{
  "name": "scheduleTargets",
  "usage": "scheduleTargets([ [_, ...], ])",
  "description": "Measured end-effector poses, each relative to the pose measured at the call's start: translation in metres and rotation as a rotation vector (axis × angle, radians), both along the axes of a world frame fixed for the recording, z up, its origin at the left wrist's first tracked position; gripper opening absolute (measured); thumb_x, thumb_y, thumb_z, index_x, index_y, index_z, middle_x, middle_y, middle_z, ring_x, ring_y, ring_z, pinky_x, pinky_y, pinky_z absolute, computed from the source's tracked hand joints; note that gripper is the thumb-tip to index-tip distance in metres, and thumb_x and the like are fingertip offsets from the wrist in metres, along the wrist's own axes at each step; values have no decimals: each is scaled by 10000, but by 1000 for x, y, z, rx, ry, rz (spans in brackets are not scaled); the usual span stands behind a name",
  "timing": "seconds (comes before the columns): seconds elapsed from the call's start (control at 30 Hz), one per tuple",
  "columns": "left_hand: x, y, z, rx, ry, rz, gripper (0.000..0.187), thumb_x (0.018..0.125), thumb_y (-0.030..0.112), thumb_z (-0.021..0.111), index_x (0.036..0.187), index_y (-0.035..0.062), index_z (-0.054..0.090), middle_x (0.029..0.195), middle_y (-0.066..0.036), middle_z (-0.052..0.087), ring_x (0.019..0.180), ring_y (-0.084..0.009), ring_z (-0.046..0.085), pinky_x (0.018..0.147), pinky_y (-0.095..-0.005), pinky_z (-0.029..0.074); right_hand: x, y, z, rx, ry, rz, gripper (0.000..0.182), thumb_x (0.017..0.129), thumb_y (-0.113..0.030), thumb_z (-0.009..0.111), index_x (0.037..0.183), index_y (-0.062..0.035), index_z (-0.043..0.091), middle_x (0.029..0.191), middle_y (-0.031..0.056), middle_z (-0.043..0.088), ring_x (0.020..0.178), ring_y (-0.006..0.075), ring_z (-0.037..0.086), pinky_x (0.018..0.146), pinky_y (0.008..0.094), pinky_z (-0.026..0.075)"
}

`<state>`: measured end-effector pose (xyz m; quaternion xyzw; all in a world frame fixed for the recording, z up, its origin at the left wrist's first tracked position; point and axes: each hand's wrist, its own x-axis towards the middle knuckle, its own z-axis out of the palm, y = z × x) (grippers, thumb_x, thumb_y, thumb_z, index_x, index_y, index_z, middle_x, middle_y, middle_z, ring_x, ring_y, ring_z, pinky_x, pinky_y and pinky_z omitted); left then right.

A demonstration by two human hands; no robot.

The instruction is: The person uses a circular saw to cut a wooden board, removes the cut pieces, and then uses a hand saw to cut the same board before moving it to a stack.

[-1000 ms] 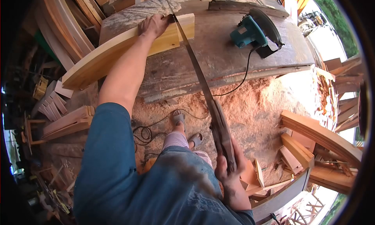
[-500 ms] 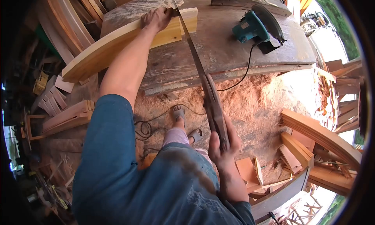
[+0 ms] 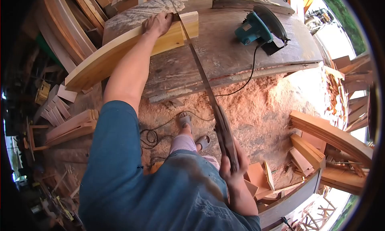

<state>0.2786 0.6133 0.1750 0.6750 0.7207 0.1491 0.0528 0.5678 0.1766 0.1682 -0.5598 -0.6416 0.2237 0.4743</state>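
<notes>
A thick curved yellow board (image 3: 104,62) lies on edge across the left part of the wooden workbench (image 3: 216,54). My left hand (image 3: 158,24) is closed over the board's top edge near its right end, gripping it beside a cut. A long handsaw (image 3: 200,72) runs from that cut down toward my body, its blade in the board. Around the saw's dark wooden handle, my right hand (image 3: 234,165) is wrapped, low and right of my torso. Something small and dark shows at my left fingertips; I cannot make it out.
A teal circular saw (image 3: 256,28) rests on the bench, its cord hanging over the front edge to the floor. Sawdust (image 3: 256,98) and looped cable surround my feet. Curved boards (image 3: 329,134) are stacked at the right, more (image 3: 68,26) at the upper left.
My right hand and the handsaw have moved down and slightly right, toward my body, drawing the blade back through the cut. My left hand still holds the board.
</notes>
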Motion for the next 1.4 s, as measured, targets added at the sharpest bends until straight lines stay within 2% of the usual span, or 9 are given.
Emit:
scheduleTargets([
  [0.1, -6, 2, -3, 6, 33, -99, 588, 974, 577, 345, 1175, 143, 686, 1210, -183, 680, 1135, -407, 623, 1008, -544, 440, -47, 98, 8, 84, 197, 11, 517, 868, -100, 702, 1345, 38, 558, 896, 177, 705, 736, 181, 709, 668, 290, 544],
  [0.27, -12, 3, 4, -2, 139, -391, 720, 730, 446, 826, 1223, -6, 557, 1182, -253, 654, 1120, -414, 622, 941, -478, 505, -50, 116, 34, 18, 227, 71, 543, 884, -139, 725, 1366, 29, 539, 927, 171, 698, 781, 156, 686, 709, 285, 540],
  [0.4, 11, -8, 13, -55, 196, -235, 844, 662, 462, 898, 1259, -5, 528, 1237, -223, 639, 1192, -376, 600, 990, -485, 486, -46, 101, 30, -20, 190, 60, 563, 867, -125, 735, 1370, 29, 533, 910, 181, 700, 761, 210, 710, 690, 305, 549],
  [0.63, 5, 20, 13, -157, 165, -231, 919, 644, 505, 901, 1350, 67, 509, 1331, -178, 616, 1236, -353, 586, 1008, -479, 469, 49, -116, 44, -90, 148, 57, 595, 781, -178, 752, 1266, 122, 582, 935, 247, 726, 812, 340, 750, 723, 347, 596],
  [0.9, 17, -8, 18, -80, 163, -178, 938, 583, 523, 917, 1357, 151, 540, 1334, -142, 624, 1241, -365, 578, 1011, -499, 463, -69, 163, 33, 5, 251, 6, 524, 838, -111, 762, 1332, -50, 598, 821, 171, 685, 629, 224, 661, 612, 305, 530],
  [1.0, 6, 9, 8, -56, 152, -222, 971, 582, 541, 909, 1382, 154, 518, 1360, -157, 605, 1270, -375, 553, 1022, -486, 459, -49, 109, 29, -18, 237, 55, 580, 841, -147, 765, 1365, -27, 547, 864, 206, 674, 723, 345, 693, 645, 399, 549],
  [1.17, 3, 32, 14, -204, 143, -213, 977, 615, 480, 913, 1412, 121, 476, 1373, -148, 602, 1290, -359, 543, 1014, -479, 464, 45, -102, 32, -157, -55, 50, 605, 794, -269, 727, 1267, 81, 587, 903, 212, 732, 747, 315, 750, 673, 357, 593],
  [1.27, 13, 15, 22, -154, 173, -210, 893, 638, 456, 904, 1376, 133, 518, 1337, -155, 622, 1256, -369, 566, 991, -494, 473, 44, -91, 59, -78, 64, 44, 634, 722, -138, 801, 1295, 44, 598, 878, 194, 722, 739, 294, 742, 656, 337, 589],
  [1.4, 14, -11, 10, 7, 180, -197, 759, 652, 410, 895, 1293, 161, 574, 1257, -154, 660, 1187, -376, 609, 938, -519, 495, -34, 103, 8, -26, 225, 66, 597, 834, -139, 763, 1381, -40, 544, 814, 178, 682, 702, 331, 705, 639, 378, 555],
])
